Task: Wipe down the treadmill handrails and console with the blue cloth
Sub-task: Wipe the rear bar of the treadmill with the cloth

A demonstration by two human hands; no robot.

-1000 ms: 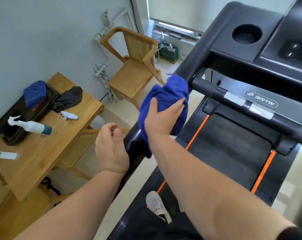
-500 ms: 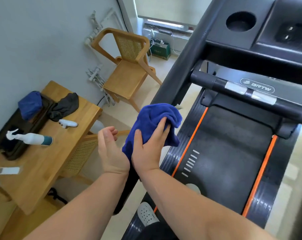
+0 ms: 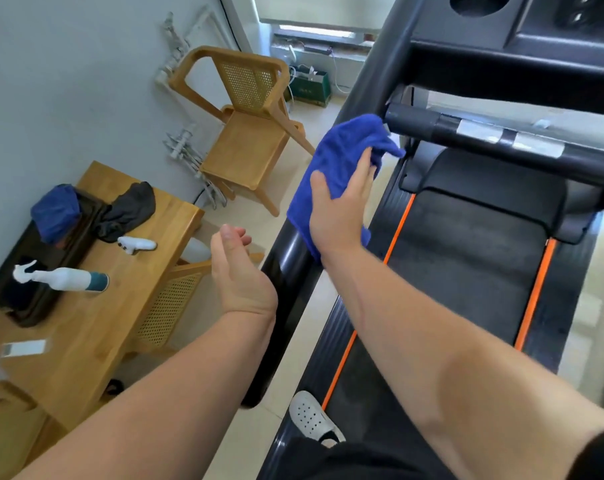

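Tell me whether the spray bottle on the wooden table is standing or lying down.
Lying down. The spray bottle rests on its side on the wooden table, white nozzle over the dark tray, teal base pointing right.

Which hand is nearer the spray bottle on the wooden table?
Left. The left hand hovers empty between the spray bottle and the handrail; the right hand presses the blue cloth on that handrail.

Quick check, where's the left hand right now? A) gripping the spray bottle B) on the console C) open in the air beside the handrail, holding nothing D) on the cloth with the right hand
C: the left hand is open and empty next to the handrail, while only the right hand presses the cloth.
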